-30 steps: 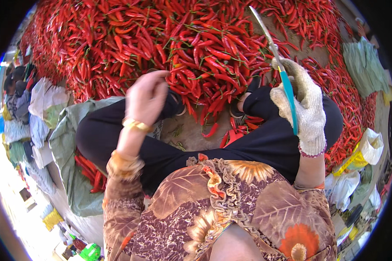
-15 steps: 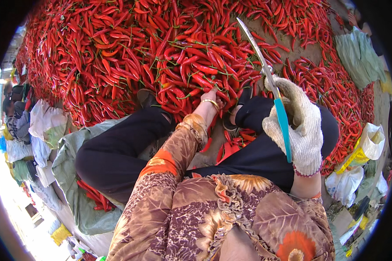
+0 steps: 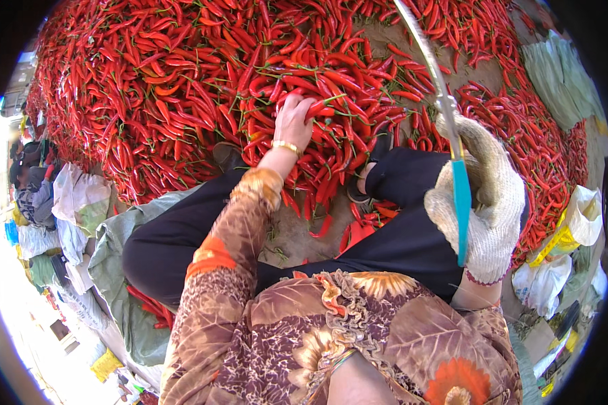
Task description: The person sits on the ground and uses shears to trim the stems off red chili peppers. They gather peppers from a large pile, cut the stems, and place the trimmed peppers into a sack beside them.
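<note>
Curling over the pepper heap (image 3: 148, 101), the left hand (image 3: 293, 128), nearer than the gloved right hand (image 3: 486, 196) clamped on a teal-handled blade (image 3: 461, 209), has 1 red pepper (image 3: 319, 108) just right of its fingers, slanting up rightward, grip unclear.

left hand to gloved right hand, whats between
In the head view, red peppers, then a dark shoe and black trouser leg, lie between left hand and right hand.

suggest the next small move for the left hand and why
Perhaps close the left hand on the green-stemmed red pepper and lift it: that hand is right beside it, while the gloved right hand holds the teal-handled blade.
</note>
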